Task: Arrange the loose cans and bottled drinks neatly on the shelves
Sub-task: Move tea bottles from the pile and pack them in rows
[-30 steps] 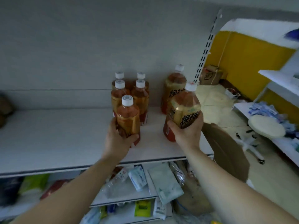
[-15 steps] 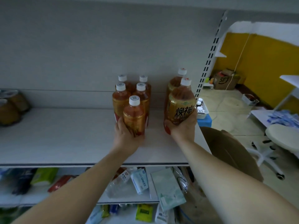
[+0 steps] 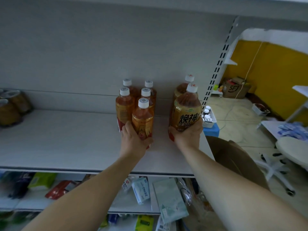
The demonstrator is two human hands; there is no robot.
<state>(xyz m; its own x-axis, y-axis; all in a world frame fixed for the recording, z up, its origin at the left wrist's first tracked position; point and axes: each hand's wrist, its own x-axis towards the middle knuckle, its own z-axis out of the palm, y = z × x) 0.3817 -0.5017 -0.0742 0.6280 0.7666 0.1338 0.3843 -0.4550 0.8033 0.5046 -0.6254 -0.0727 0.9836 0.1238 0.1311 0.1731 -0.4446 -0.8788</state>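
My left hand (image 3: 133, 140) grips a small amber tea bottle (image 3: 143, 118) with a white cap, held at the front of a cluster of several like bottles (image 3: 125, 105) on the white shelf (image 3: 66, 140). A large amber bottle (image 3: 186, 112) with black characters on its label is held in my right hand (image 3: 187, 134), low over the shelf's right end. It is directly in front of a second large bottle (image 3: 180, 89) standing at the back. Whether either held bottle touches the shelf is hidden by my hands.
Dark cans (image 3: 11, 105) stand at the shelf's far left. Packets (image 3: 141, 189) lie on lower shelves. The slotted upright (image 3: 215, 70) ends the shelf at right. Beyond it are a brown cardboard box (image 3: 236, 159), a blue stool with a tray of small bottles (image 3: 208, 117) and a white chair (image 3: 291, 147).
Both hands have pushed their bottles farther back on the shelf. The large bottle now stands upright and in line with the one behind; the small bottle has closed up to its cluster.
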